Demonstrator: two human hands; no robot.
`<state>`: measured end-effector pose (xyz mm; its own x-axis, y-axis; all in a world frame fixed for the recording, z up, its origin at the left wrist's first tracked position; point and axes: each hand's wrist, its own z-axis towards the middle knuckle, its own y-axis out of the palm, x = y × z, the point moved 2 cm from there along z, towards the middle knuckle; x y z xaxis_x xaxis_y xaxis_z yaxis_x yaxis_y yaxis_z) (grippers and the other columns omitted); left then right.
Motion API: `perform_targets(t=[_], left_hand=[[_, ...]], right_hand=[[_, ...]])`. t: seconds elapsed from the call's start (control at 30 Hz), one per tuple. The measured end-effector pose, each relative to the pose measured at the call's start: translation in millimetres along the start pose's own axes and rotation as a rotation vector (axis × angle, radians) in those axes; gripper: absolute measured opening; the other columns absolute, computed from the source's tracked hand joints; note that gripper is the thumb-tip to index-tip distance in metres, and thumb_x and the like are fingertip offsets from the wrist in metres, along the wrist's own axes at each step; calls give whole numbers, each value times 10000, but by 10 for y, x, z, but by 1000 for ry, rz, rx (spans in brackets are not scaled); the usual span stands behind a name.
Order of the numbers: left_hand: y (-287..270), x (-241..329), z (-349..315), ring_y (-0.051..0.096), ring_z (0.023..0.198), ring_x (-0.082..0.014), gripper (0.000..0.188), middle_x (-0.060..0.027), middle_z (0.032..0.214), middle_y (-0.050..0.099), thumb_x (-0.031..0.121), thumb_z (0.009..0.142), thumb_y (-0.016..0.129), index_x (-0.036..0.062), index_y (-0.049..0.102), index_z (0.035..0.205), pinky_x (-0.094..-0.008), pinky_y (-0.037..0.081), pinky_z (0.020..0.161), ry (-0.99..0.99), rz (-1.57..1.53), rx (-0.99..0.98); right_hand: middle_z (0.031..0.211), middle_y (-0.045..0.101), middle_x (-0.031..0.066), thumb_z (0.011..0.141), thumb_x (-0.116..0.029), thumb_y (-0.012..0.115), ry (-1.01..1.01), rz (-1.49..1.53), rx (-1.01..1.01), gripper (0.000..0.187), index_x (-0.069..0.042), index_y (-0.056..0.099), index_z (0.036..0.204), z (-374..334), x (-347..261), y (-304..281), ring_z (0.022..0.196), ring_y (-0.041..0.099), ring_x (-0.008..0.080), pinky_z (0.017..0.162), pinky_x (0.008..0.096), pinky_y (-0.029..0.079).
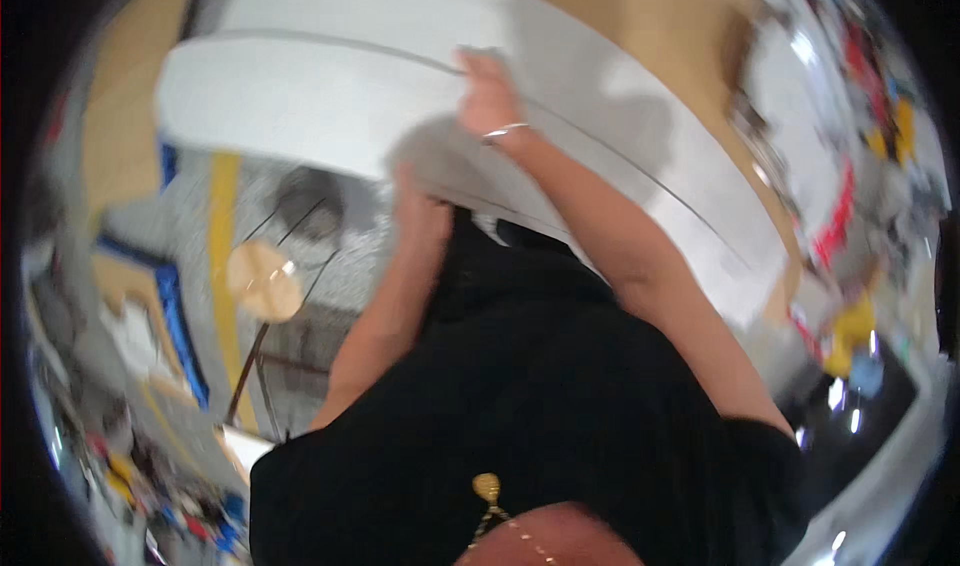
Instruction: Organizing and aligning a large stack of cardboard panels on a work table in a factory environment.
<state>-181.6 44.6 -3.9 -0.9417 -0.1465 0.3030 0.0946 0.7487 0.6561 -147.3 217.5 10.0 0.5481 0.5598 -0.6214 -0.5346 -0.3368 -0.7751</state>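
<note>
Head cam, looking straight down, and it's a bit blurry, so bear with me. Main thing here is a big pale near panel (pixel 290 96) lying across the tan worktop (pixel 685 41), rounded at its left end and running along right in front of the person. Past a thin dark line there's more of the same white stuff, call it the far panel (pixel 350 4); can't tell if that's a separate piece or one folded sheet.

Right hand (pixel 487 96) is up by that dark line, roughly mid-length, fingers pointing away from the body. Can't tell whether it's pinching anything or just lying flat. Left hand (pixel 415 206) is smeary, down at the near edge close to the waist, and I can't make out if it's gripping that edge or only touching it.

Other bits: silver bracelet (pixel 505 133) on the right wrist, black shirt (pixel 540 386), gold pendant (pixel 487 486). Off to the left, a round tan stool (pixel 265 281) stands near a yellow floor stripe (pixel 224 211).
</note>
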Motion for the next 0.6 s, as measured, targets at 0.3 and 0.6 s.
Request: perform_targets(t=[0.3,0.6], left_hand=[[202,-89,25,446,1144,-280,603,-102,1271,450,517,854,451,74,412,1262,-446,371,953,-290,67,236],[208,-108,-155,350,1229,-296,715,-114,1341,364,571,824,453,79,329,1328,-510,300,989,-245,211,288]], right_hand=[[915,518,137,660,-29,532,89,-245,-54,320,-61,552,978,-529,358,-531,871,517,321,770,389,443],[1067,547,197,659,11,467,212,-53,112,467,-47,547,1115,-672,809,-838,1053,483,343,934,393,383]])
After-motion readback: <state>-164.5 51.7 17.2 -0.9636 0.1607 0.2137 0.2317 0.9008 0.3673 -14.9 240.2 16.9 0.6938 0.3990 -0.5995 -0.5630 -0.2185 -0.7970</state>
